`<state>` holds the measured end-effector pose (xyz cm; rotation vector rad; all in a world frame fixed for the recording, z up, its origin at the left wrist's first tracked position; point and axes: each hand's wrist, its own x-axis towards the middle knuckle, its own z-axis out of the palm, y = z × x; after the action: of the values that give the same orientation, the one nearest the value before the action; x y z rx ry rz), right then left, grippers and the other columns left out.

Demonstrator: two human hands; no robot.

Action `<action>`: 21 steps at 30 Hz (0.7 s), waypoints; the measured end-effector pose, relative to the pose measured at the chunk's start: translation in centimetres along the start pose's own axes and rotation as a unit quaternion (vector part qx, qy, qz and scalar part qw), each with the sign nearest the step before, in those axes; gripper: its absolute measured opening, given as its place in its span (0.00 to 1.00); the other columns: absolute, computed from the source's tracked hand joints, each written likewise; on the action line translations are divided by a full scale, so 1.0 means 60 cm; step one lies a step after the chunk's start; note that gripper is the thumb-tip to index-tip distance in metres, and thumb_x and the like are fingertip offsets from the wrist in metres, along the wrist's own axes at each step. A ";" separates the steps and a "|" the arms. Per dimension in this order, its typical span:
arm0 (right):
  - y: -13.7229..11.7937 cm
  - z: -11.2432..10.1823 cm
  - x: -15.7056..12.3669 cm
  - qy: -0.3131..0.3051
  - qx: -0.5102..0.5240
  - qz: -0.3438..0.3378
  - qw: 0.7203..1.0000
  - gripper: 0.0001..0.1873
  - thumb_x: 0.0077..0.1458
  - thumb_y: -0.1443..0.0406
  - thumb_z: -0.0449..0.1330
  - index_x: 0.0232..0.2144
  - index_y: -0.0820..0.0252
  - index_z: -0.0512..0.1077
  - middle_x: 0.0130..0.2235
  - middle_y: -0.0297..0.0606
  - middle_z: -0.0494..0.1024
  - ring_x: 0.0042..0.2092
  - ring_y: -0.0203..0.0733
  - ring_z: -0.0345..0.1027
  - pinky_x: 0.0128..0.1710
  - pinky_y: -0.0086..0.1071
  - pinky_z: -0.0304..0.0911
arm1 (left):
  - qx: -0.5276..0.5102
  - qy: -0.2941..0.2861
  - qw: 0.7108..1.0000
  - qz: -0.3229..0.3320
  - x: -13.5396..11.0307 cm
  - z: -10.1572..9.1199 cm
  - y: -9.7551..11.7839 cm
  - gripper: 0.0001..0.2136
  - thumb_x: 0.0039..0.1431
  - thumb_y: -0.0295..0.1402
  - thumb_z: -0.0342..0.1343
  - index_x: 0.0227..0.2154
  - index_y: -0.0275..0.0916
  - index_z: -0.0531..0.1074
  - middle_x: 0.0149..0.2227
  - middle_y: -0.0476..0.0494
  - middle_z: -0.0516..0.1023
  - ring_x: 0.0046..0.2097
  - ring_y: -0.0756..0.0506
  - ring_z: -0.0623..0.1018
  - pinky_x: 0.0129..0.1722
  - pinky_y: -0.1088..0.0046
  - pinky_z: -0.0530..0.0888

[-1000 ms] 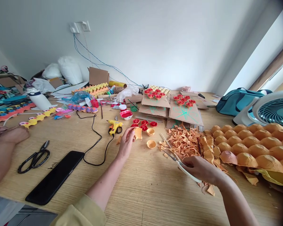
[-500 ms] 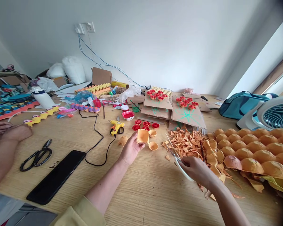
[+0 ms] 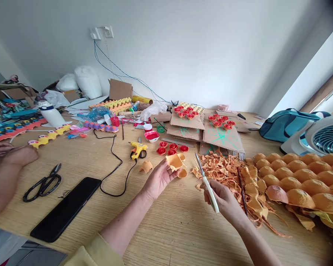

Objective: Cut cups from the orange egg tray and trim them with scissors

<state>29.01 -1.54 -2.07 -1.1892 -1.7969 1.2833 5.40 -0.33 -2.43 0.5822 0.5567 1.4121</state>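
An orange egg-carton cup (image 3: 174,162) is pinched in my left hand (image 3: 158,180), tilted above the table. Just behind it lie small trimmed cups (image 3: 182,173). My right hand (image 3: 219,198) is closed around white-handled scissors (image 3: 208,186), their blades pointing up and away, apart from the cup. Beyond the scissors spreads a heap of orange carton scraps (image 3: 220,168). Several red paper roses (image 3: 172,149) sit behind my left hand, and another orange cup (image 3: 146,166) rests to its left.
At right stands a large orange egg tray (image 3: 296,173). A yellow glue gun (image 3: 137,149) trails its black cord. Black scissors (image 3: 44,183) and a black phone (image 3: 66,208) lie at left, near a co-worker's hands (image 3: 22,156). Cardboard sheets (image 3: 222,138) hold more roses.
My left hand has shifted slightly right and tipped the cup over. The scissors have swung from the scraps to a more upright angle, blades toward the back, as my right hand turned.
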 end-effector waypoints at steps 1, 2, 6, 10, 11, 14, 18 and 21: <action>0.001 0.005 0.000 -0.005 0.019 -0.006 1.000 0.22 0.60 0.46 0.54 0.30 0.58 0.67 0.24 0.30 0.67 0.25 0.34 0.59 0.23 0.27 0.54 | 0.006 -0.004 1.000 0.006 -0.002 0.002 -0.001 0.11 0.61 0.35 0.57 0.44 0.36 0.71 0.45 0.41 0.79 0.42 0.47 0.81 0.46 0.68 0.77; 0.002 0.010 -0.001 -0.010 0.034 -0.010 0.999 0.22 0.60 0.46 0.54 0.30 0.58 0.67 0.24 0.31 0.67 0.26 0.34 0.60 0.23 0.27 0.54 | 0.015 -0.008 1.000 0.012 -0.003 0.004 -0.003 0.12 0.61 0.35 0.57 0.45 0.36 0.71 0.46 0.41 0.79 0.42 0.46 0.81 0.47 0.67 0.77; 0.003 0.025 -0.004 -0.020 0.043 -0.020 0.999 0.19 0.60 0.48 0.55 0.33 0.58 0.68 0.27 0.32 0.68 0.28 0.36 0.61 0.25 0.28 0.56 | 0.047 -0.032 0.998 0.025 -0.011 0.010 -0.011 0.12 0.59 0.35 0.59 0.44 0.38 0.72 0.48 0.40 0.79 0.44 0.43 0.81 0.46 0.65 0.77; 0.000 0.028 -0.005 -0.003 0.066 -0.031 0.997 0.18 0.59 0.50 0.59 0.41 0.58 0.69 0.30 0.33 0.69 0.33 0.38 0.64 0.32 0.30 0.62 | 0.095 -0.052 0.994 0.036 -0.020 0.014 -0.015 0.15 0.59 0.34 0.60 0.49 0.42 0.71 0.51 0.42 0.76 0.47 0.43 0.79 0.44 0.69 0.76; 0.000 0.027 -0.004 0.005 0.076 -0.031 0.997 0.19 0.58 0.50 0.59 0.42 0.57 0.69 0.31 0.33 0.69 0.33 0.39 0.63 0.32 0.30 0.62 | 0.123 -0.057 0.990 0.045 -0.022 0.015 -0.015 0.16 0.59 0.34 0.59 0.51 0.44 0.71 0.53 0.43 0.75 0.49 0.44 0.78 0.45 0.70 0.75; 0.000 0.026 -0.003 0.030 0.103 -0.038 0.994 0.20 0.58 0.48 0.58 0.42 0.57 0.68 0.31 0.32 0.67 0.32 0.38 0.62 0.31 0.30 0.61 | 0.218 -0.068 0.970 0.081 -0.027 0.018 -0.012 0.19 0.59 0.33 0.60 0.54 0.46 0.70 0.57 0.43 0.71 0.54 0.44 0.74 0.50 0.71 0.73; 0.004 0.026 -0.003 0.048 0.119 -0.055 0.990 0.19 0.59 0.49 0.59 0.42 0.56 0.67 0.30 0.31 0.66 0.32 0.37 0.59 0.31 0.30 0.59 | 0.277 -0.066 0.953 0.106 -0.028 0.017 -0.013 0.21 0.56 0.32 0.62 0.53 0.46 0.69 0.56 0.42 0.72 0.55 0.43 0.74 0.53 0.69 0.71; 0.010 0.026 -0.003 0.044 0.111 -0.054 0.991 0.20 0.58 0.49 0.59 0.44 0.56 0.67 0.32 0.32 0.68 0.33 0.38 0.61 0.33 0.30 0.60 | 0.307 -0.079 0.940 0.130 -0.028 0.015 -0.017 0.20 0.57 0.31 0.61 0.53 0.46 0.69 0.57 0.42 0.70 0.55 0.43 0.73 0.54 0.68 0.71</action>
<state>27.93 -2.22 -3.18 -0.9972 -1.5870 1.3080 6.63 -2.14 -2.42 1.2968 0.8185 1.4124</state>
